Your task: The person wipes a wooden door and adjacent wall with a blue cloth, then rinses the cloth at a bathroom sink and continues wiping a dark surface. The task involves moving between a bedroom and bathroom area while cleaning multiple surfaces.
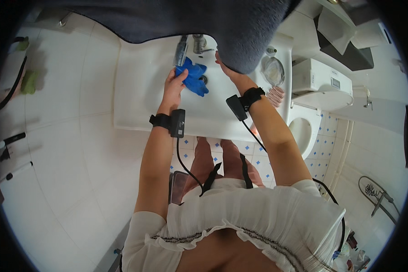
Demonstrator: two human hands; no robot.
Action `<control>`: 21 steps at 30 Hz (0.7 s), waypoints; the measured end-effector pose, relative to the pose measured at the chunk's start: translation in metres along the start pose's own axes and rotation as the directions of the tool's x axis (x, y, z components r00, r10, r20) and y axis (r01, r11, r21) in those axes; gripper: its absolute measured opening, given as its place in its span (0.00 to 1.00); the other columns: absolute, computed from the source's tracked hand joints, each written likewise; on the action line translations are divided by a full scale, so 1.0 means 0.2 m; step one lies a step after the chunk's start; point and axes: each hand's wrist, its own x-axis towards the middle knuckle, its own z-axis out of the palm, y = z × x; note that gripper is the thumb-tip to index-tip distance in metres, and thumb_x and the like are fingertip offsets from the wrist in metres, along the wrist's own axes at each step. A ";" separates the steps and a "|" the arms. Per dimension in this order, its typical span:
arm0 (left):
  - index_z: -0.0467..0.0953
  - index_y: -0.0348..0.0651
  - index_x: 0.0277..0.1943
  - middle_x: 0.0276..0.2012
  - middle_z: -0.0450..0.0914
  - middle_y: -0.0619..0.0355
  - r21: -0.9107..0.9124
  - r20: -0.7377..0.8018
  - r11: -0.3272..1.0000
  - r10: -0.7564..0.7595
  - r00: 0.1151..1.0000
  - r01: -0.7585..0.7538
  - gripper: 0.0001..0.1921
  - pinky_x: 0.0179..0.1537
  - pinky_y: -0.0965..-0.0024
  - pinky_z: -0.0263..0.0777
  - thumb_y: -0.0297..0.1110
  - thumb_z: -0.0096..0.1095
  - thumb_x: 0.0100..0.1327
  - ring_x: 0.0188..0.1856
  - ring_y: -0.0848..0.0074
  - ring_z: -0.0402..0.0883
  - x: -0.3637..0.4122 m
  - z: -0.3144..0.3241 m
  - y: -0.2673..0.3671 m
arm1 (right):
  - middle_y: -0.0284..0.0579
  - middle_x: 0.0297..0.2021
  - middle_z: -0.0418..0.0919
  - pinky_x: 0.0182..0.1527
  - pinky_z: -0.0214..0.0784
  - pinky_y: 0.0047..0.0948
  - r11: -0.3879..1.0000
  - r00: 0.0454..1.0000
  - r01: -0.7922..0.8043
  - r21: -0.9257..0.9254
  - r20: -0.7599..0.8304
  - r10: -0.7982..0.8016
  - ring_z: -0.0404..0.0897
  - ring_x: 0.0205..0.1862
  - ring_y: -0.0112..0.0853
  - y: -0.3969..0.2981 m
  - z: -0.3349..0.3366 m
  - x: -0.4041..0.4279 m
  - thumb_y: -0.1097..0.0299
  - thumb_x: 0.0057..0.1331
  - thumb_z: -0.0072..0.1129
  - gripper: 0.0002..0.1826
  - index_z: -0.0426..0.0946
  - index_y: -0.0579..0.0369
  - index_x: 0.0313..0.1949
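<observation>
My left hand [174, 86] grips a crumpled blue cloth [194, 80] over the white washbasin [149, 105]. Part of the cloth lies beside the dark drain [203, 80]. Just beyond the fingers is a clear, shiny object [180, 52], with a metal tap [199, 44] to its right. My right hand [233, 71] reaches over the basin's right side. Dark grey fabric [244, 44] hangs across the top of the view and hides part of that hand, so whether it holds anything does not show.
On the basin's right ledge are a small green-topped container [271, 51], a round clear item [273, 70] and a pink striped cloth [275, 97]. A toilet [301, 129] stands to the right. A cable [183, 159] trails from the device on my left wrist [177, 123].
</observation>
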 end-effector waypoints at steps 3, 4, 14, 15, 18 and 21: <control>0.74 0.46 0.61 0.49 0.79 0.68 0.092 -0.091 0.996 -0.013 0.996 0.021 0.23 0.64 0.65 0.63 0.37 0.73 0.66 0.54 0.79 0.76 0.15 -0.04 -0.12 | 0.46 0.49 0.84 0.56 0.74 0.30 0.739 0.851 0.453 -0.499 -0.003 -0.525 0.83 0.49 0.35 0.01 -0.01 0.07 0.65 0.73 0.59 0.16 0.80 0.55 0.56; 0.75 0.47 0.59 0.45 0.77 0.69 0.121 -0.109 0.992 -0.014 0.994 0.027 0.22 0.56 0.66 0.67 0.37 0.74 0.65 0.49 0.82 0.74 0.20 -0.06 -0.16 | 0.45 0.47 0.85 0.55 0.74 0.30 0.749 0.898 0.332 -0.574 -0.052 -0.437 0.83 0.47 0.35 0.01 -0.01 0.08 0.66 0.72 0.60 0.13 0.83 0.54 0.53; 0.69 0.39 0.67 0.56 0.76 0.53 0.238 -0.189 0.971 0.025 0.982 0.021 0.28 0.56 0.71 0.69 0.40 0.69 0.69 0.56 0.75 0.75 0.30 -0.03 -0.29 | 0.44 0.40 0.86 0.46 0.75 0.32 0.729 0.824 0.339 -0.595 -0.186 -0.535 0.83 0.39 0.37 0.02 0.06 0.13 0.77 0.65 0.63 0.10 0.87 0.54 0.45; 0.66 0.39 0.70 0.60 0.74 0.51 0.168 -0.133 0.986 -0.004 0.991 0.026 0.29 0.60 0.70 0.68 0.40 0.66 0.71 0.61 0.73 0.73 0.30 -0.03 -0.28 | 0.45 0.39 0.85 0.46 0.76 0.32 0.714 0.802 0.359 -0.601 -0.192 -0.565 0.83 0.39 0.37 0.02 0.06 0.13 0.78 0.65 0.64 0.10 0.87 0.54 0.44; 0.61 0.36 0.73 0.69 0.66 0.49 -0.067 -0.033 0.994 -0.089 0.995 0.087 0.29 0.72 0.61 0.59 0.38 0.58 0.76 0.72 0.66 0.63 0.32 -0.02 -0.28 | 0.45 0.38 0.85 0.44 0.76 0.31 0.688 0.776 0.384 -0.616 -0.189 -0.602 0.83 0.38 0.38 -0.02 0.06 0.12 0.79 0.63 0.64 0.10 0.87 0.54 0.42; 0.60 0.34 0.72 0.71 0.63 0.50 -0.302 -0.023 0.942 -0.161 0.987 0.147 0.27 0.76 0.57 0.56 0.37 0.55 0.77 0.76 0.62 0.59 0.35 -0.01 -0.31 | 0.45 0.37 0.85 0.42 0.76 0.31 0.680 0.753 0.381 -0.626 -0.216 -0.621 0.84 0.36 0.37 -0.05 0.08 0.08 0.80 0.62 0.64 0.09 0.88 0.54 0.40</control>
